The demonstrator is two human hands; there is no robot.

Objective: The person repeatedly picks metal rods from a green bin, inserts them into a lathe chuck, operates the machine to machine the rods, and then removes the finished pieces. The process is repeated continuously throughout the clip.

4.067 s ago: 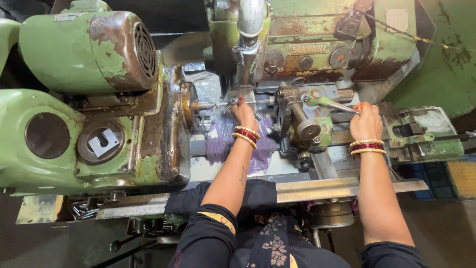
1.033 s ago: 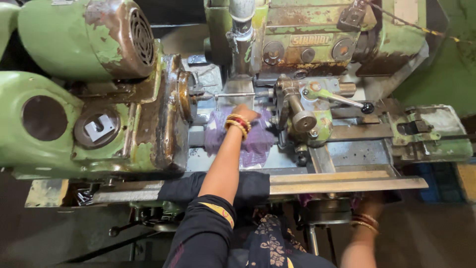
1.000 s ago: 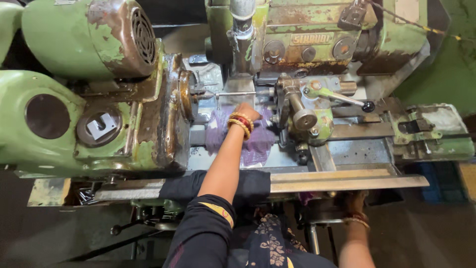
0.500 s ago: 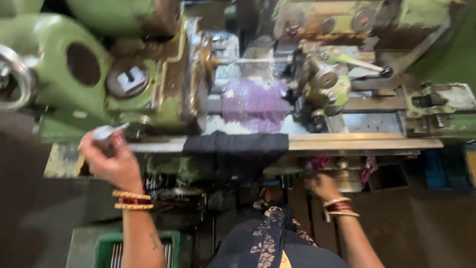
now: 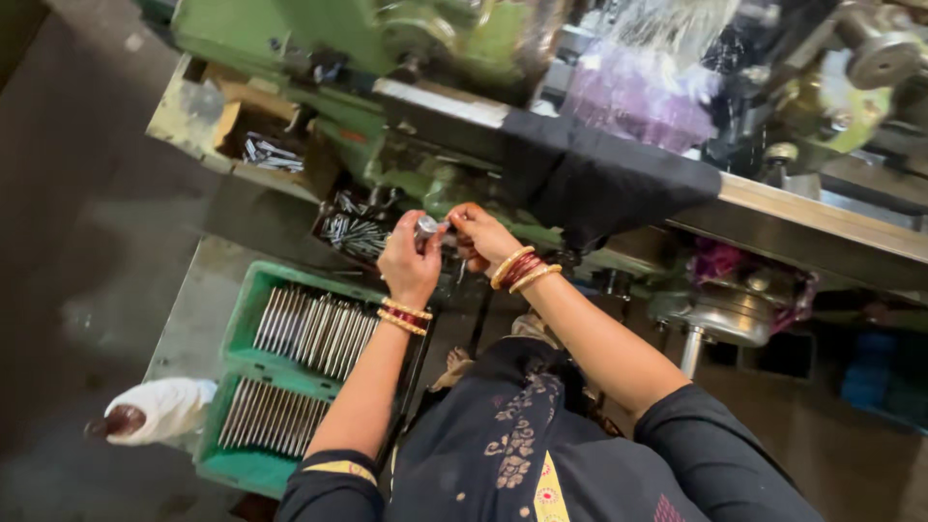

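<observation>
Your left hand pinches a small metal piece just above the green crate of rods; your right hand closes fingertips on its end. Keep both grips firm, below the far lathe.

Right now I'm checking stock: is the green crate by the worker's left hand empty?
No, the green crate holds rows of metal rods packed side by side, just below the left hand.
</observation>
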